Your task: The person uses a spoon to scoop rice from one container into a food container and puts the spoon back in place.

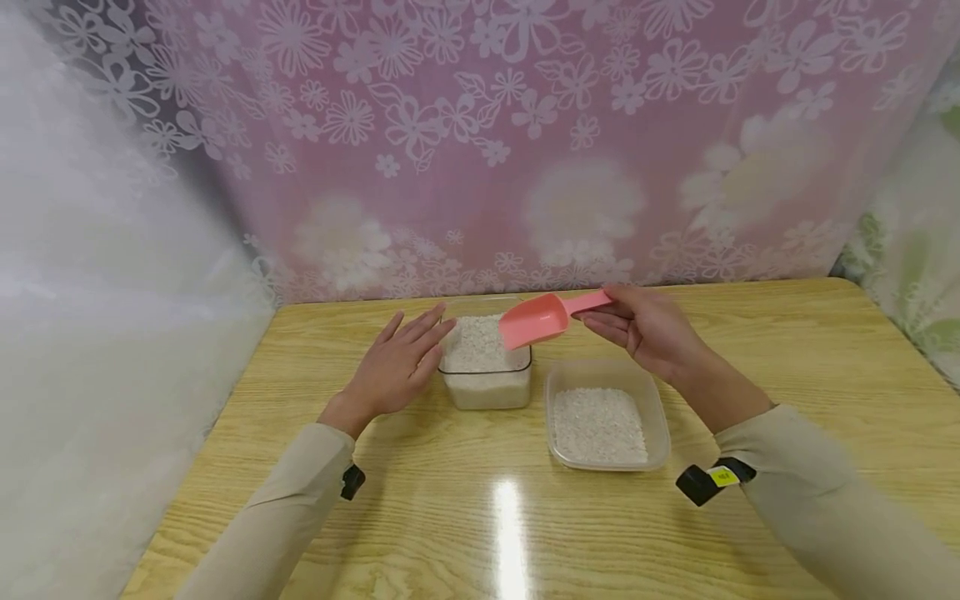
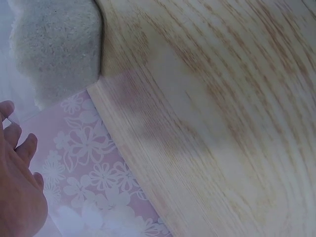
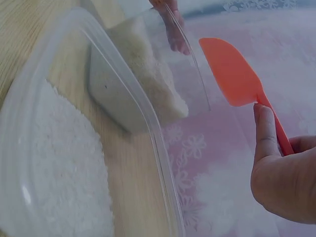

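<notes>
My right hand (image 1: 651,329) grips the handle of a pink plastic scoop (image 1: 536,322), which hangs tilted over the right side of a clear container of rice (image 1: 487,390). No rice shows in the scoop's visible hollow. In the right wrist view, a finger of the right hand (image 3: 286,177) lies along the handle near the scoop (image 3: 232,71). Fingers extended, my left hand (image 1: 397,362) is at the left rim of that container; whether every finger touches it, I cannot tell. In the left wrist view, the left hand (image 2: 19,192) is partly cut off beside the rice (image 2: 59,49).
A second, lower clear plastic tub (image 1: 656,425) stands nearer and to the right, with rice (image 1: 600,425) over its bottom. Both containers stand on a wood-grain table (image 1: 420,517). A pink flowered curtain (image 1: 465,167) hangs behind the table's far edge.
</notes>
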The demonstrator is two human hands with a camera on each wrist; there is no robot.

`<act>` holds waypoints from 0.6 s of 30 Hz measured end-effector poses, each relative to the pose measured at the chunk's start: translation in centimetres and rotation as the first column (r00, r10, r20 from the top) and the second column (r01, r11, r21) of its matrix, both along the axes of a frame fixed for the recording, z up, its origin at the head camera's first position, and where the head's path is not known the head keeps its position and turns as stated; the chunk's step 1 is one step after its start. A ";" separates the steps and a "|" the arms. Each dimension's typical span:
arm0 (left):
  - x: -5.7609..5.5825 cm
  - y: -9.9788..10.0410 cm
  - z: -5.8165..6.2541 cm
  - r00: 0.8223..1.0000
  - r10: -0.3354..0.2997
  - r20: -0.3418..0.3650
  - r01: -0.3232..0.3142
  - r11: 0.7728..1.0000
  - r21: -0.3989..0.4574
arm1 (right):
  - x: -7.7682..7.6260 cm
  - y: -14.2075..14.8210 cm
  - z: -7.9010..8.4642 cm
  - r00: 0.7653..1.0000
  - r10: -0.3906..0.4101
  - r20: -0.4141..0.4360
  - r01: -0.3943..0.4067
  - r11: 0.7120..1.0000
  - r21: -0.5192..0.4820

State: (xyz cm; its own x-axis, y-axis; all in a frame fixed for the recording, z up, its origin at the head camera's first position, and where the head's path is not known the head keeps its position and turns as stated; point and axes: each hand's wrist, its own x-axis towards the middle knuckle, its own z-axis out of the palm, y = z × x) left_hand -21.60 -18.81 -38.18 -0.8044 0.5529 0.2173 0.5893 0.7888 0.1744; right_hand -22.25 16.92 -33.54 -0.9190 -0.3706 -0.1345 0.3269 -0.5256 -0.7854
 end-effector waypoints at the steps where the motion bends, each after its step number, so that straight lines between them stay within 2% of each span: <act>1: 0.0 0.0 0.0 1.000 -0.001 0.001 0.001 1.000 0.000 | -0.1 -0.4 0.0 1.000 -0.001 -0.001 0.001 1.000 0.012; 11: -0.1 0.0 -0.1 1.000 0.005 0.011 -0.005 1.000 -0.011 | -0.7 -4.0 -0.5 1.000 0.005 -0.004 -0.005 0.989 0.150; 18: -0.1 0.0 -0.1 1.000 0.004 0.006 -0.004 1.000 -0.017 | -0.8 -5.7 -0.7 1.000 0.014 -0.014 -0.011 0.982 0.189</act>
State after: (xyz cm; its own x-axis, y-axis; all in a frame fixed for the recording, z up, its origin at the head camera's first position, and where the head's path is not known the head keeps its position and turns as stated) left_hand -21.65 -18.78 -38.26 -0.8077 0.5534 0.2033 0.5853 0.7941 0.1640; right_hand -23.07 11.24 -34.25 -0.9170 -0.3513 -0.1892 0.3196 -0.3628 -0.8753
